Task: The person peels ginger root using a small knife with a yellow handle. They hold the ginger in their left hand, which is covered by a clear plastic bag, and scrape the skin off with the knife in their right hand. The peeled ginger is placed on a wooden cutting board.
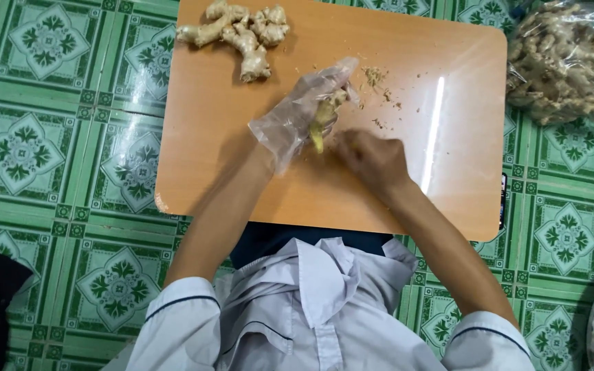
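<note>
While gloved left hand fingers grip ginger piece, right hand fingers curled, tool hidden, cutting board beneath

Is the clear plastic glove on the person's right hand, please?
No, the clear plastic glove covers the left hand; the right hand is bare.

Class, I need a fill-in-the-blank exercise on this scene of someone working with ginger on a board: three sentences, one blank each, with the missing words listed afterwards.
1. The left hand, in a clear plastic ____, has its grip on a ginger piece.
2. The unpeeled ginger root lies on the ____ cutting board, near its far edge.
3. The bare right hand works beside the ginger piece, above a floor of ____ patterned tiles.

Missing words: glove; orange; green
</note>
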